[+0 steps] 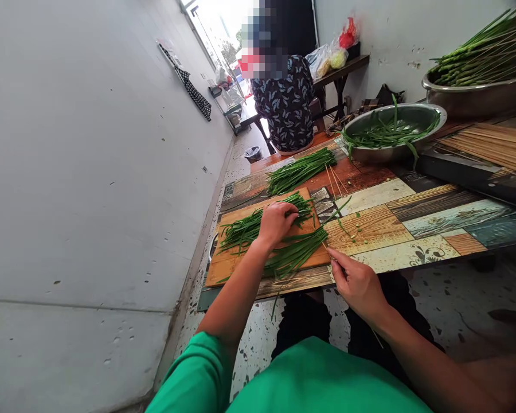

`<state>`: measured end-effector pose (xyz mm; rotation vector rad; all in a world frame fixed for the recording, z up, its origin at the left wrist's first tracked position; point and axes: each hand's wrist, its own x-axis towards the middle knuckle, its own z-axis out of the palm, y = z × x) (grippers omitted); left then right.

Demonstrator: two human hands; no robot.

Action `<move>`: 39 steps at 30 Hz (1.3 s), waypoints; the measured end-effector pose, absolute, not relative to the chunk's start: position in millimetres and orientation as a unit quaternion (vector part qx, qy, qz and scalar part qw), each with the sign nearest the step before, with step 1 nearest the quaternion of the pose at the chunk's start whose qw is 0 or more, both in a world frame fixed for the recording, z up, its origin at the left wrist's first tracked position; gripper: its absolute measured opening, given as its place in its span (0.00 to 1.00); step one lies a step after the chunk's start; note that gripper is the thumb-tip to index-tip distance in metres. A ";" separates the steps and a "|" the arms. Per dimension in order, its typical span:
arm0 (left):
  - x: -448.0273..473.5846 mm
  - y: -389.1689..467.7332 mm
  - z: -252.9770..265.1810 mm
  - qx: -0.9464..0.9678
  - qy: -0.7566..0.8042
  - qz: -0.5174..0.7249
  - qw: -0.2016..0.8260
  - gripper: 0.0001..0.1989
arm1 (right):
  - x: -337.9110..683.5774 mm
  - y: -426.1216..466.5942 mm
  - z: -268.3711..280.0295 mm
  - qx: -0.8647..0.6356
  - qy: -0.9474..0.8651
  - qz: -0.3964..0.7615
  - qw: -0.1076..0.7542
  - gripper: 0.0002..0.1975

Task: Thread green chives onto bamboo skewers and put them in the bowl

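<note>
A wooden cutting board [215, 269] lies at the table's near left end with cut garlic chives [245, 229] piled on it. My left hand [278, 223] reaches over this pile, its thumb and fingers pinched at the chive ends. In my closed right hand [356, 282] is a thin bamboo skewer [377, 338], its lower end sticking out beneath the wrist. A row of chives [298, 252] is gathered at the skewer's upper part, just ahead of my right fingertips, with the leaves trailing left over the board's edge.
Another chive bundle [303, 170] and a few loose skewers [336, 180] lie beyond the board. To the right are a metal bowl of chives [352, 150], a black-handled knife [477, 175], many skewers [494, 146] and a larger basin [477, 100]. A person [284, 103] sits at the far end.
</note>
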<state>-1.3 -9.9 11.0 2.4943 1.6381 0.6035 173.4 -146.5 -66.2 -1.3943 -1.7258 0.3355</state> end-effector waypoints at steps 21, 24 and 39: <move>7.3 -19.8 -2.4 0.821 0.533 0.182 0.099 0.08 | 172.8 -147.5 -65.6 -0.560 -0.686 0.144 0.442 0.17; 7.7 -18.9 -3.5 0.817 0.529 0.199 0.120 0.09 | 172.6 -147.6 -65.5 -0.556 -0.685 0.142 0.448 0.17; 2.3 -26.6 0.1 0.854 0.501 0.143 0.000 0.09 | 174.0 -148.5 -64.4 -0.545 -0.683 0.144 0.465 0.16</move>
